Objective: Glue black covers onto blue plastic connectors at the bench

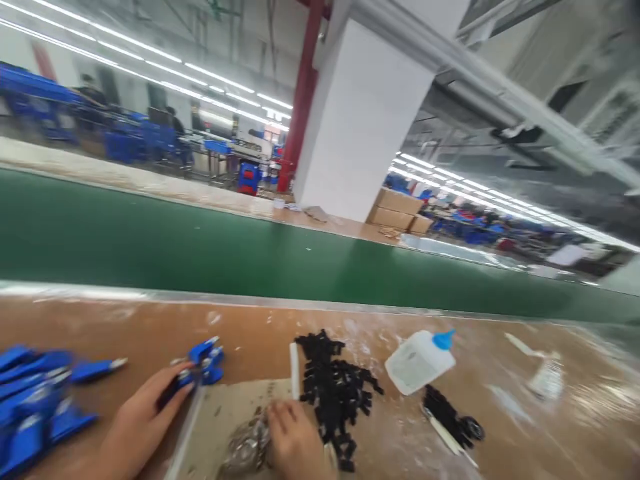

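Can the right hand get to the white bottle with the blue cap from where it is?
Probably yes. The right hand rests at the near edge of the pile of small black parts, and the white bottle lies on its side just beyond that pile. Nothing tall stands between them, so the hand could pass over the low pile.

This is a factory assembly hall: a long green conveyor belt (200, 247) runs past the worn wooden bench (150, 333), under rows of strip lights (150, 57). Blue crates (130, 143) and further work lines fill the background, cardboard boxes (397, 208) stack by a white pillar (360, 113), and small black parts (335, 387) lie heaped on the bench.
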{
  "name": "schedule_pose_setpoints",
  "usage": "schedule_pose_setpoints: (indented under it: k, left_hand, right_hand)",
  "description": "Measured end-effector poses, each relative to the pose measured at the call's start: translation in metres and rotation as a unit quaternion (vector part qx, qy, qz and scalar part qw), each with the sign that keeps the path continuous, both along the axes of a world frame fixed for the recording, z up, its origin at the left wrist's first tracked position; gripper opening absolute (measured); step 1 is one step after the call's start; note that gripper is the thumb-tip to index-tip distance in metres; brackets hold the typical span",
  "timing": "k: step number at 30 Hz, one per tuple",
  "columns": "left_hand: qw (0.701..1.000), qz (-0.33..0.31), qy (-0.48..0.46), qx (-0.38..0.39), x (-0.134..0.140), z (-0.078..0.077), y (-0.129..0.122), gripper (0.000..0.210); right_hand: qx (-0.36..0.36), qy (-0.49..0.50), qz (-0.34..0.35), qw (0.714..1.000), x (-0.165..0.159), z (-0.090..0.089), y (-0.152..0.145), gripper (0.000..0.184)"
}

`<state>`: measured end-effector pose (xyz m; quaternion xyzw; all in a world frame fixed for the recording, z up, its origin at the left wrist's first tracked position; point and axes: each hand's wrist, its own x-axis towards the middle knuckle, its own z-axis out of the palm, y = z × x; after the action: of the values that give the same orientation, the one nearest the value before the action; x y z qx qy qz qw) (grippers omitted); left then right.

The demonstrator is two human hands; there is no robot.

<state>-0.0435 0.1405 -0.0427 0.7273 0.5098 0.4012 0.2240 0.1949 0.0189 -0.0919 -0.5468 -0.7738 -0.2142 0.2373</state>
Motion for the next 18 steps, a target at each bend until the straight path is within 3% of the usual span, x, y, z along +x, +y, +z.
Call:
schedule_pose_setpoints:
  k: [4,9,14,18]
  left_hand:
    - [0.999,-0.032,-0.008,-0.042,-0.005,-0.005,-0.007,0.040]
    - [0.997,-0.044,-0.019,-0.060,0.001,0.000,-0.015,0.033]
    - [0.996,-0.049,-0.024,-0.072,0.000,0.004,-0.021,0.031]
    - [0.995,-0.056,-0.023,-0.084,0.001,0.005,-0.022,0.028]
  right_hand:
    - [-0.089,0.072,0.003,0.993,0.015,0.005,-0.012,0.021]
    - [-0.182,0.110,0.052,0.976,0.028,0.028,-0.007,0.030]
    - [-0.204,0.179,0.094,0.958,0.032,0.051,-0.004,0.027]
    - [-0.187,0.228,0.122,0.948,0.028,0.056,-0.010,0.022]
